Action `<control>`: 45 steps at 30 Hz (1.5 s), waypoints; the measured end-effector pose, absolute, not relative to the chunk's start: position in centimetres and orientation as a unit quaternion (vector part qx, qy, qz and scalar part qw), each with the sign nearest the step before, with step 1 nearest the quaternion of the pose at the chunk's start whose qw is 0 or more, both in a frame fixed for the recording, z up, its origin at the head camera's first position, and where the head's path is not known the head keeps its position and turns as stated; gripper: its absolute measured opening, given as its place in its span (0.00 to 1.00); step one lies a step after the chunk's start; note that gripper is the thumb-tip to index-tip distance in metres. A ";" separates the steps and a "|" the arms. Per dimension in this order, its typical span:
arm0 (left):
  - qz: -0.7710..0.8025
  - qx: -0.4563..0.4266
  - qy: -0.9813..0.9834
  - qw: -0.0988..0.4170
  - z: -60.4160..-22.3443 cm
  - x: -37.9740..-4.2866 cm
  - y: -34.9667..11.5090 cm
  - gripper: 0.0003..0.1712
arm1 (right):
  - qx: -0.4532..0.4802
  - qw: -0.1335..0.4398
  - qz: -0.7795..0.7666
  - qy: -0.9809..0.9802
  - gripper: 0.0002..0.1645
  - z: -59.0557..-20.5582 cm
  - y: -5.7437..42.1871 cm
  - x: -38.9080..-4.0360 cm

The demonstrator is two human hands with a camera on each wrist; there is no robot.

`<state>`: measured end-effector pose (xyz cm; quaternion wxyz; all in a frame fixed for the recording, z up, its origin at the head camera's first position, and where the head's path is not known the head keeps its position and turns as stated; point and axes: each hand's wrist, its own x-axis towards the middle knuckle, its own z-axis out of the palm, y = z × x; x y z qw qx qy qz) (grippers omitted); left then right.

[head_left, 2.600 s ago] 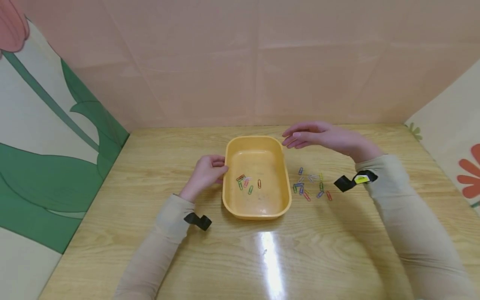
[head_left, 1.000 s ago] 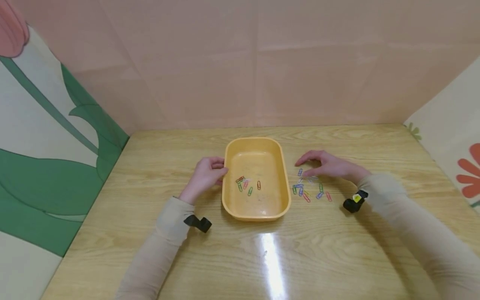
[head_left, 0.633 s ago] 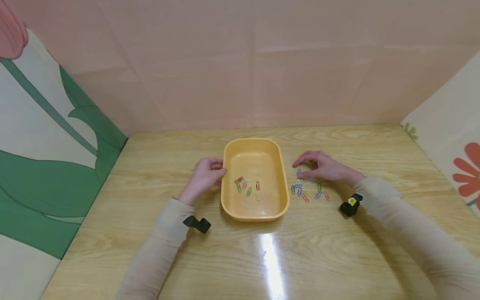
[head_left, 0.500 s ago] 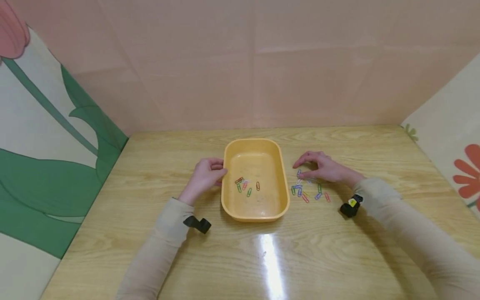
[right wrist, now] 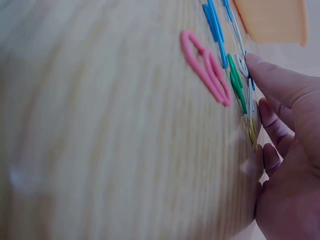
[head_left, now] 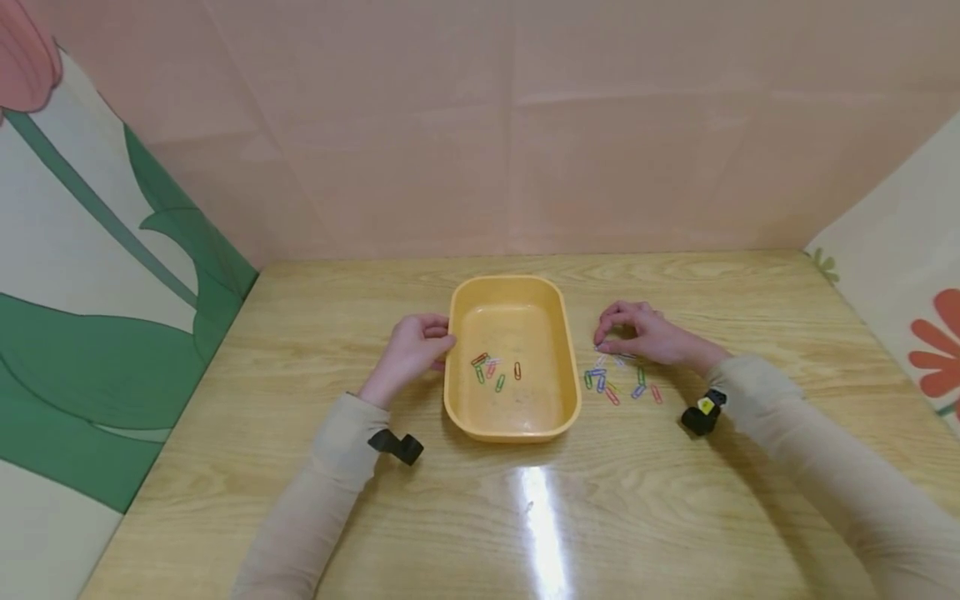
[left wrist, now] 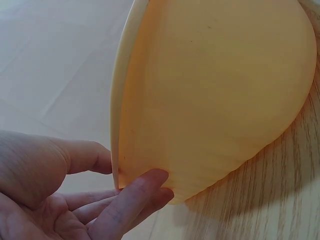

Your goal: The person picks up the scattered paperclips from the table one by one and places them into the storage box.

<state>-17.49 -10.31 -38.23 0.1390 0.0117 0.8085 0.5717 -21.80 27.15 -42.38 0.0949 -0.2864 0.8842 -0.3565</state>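
Head view: got my left hand (head_left: 411, 343) gripping yellow tray (head_left: 517, 329) by left rim, right hand (head_left: 647, 333) pinching blue clip (head_left: 597, 347) down near table (head_left: 675, 500). Loose clips (head_left: 601, 383) just right of tray, handful of clips (head_left: 500, 383) inside.

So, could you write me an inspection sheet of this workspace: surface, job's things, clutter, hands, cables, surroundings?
Surface: wood-grain table, one bright reflection near the front.
Job's things: yellow tray with several paper clips inside; more loose clips lie on the table, right of it.
Clutter: nothing seen.
Hands: left hand holds the tray's left side; right hand appears to pinch a blue clip beside the others.
Cables: nothing seen.
Surroundings: pink backdrop behind, flower-patterned panels at both sides.
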 end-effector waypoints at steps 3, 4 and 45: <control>0.573 0.015 0.807 0.138 -38.3 -17.6 -10.3 0.21 | -0.285 0.091 -0.345 0.889 0.03 -43.3 27.7 -22.4; 0.575 0.015 0.807 0.138 -38.3 -17.6 -10.3 0.21 | -0.285 0.091 -0.343 0.890 0.03 -43.5 27.9 -22.6; 0.573 0.017 0.808 0.137 -38.5 -17.7 -10.6 0.21 | -0.323 0.077 -0.357 0.873 0.02 -41.9 27.0 -21.6</control>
